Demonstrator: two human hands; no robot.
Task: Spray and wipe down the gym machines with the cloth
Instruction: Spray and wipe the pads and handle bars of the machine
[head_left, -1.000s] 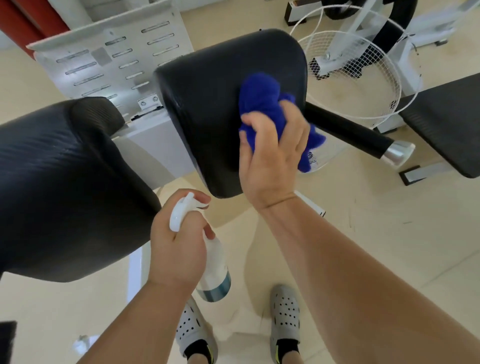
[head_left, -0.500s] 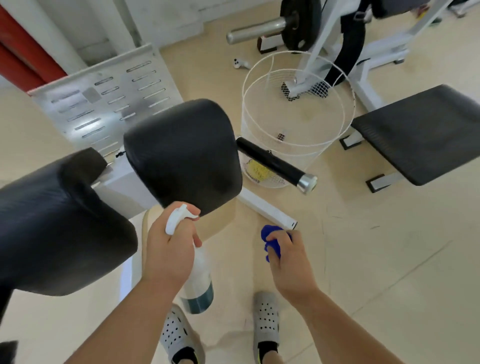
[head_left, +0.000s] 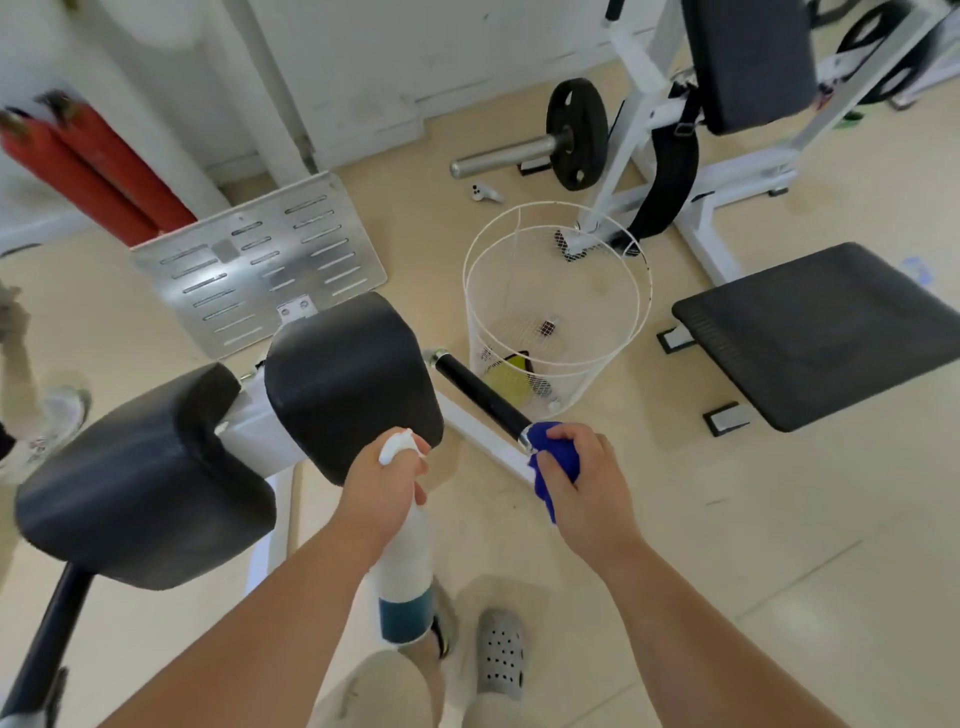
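My right hand (head_left: 584, 486) grips a bunched blue cloth (head_left: 553, 457) and presses it over the chrome end of the machine's black handle bar (head_left: 478, 389). My left hand (head_left: 382, 486) holds a white spray bottle (head_left: 402, 571) with a teal base, nozzle up, just below the machine's middle black pad (head_left: 348, 379). A second, larger black pad (head_left: 140, 483) sits to the left on a black post.
A white wire basket (head_left: 558, 306) stands just beyond the handle. A black bench seat (head_left: 826, 332) is at the right, a white frame with a weight plate (head_left: 576, 132) behind it. A perforated metal footplate (head_left: 260, 260) leans at the back left. Another person's foot (head_left: 52, 421) shows at far left.
My right hand left the middle pad, dropped low with the cloth, then rose onto the end of the handle bar. The view has pulled back and up.
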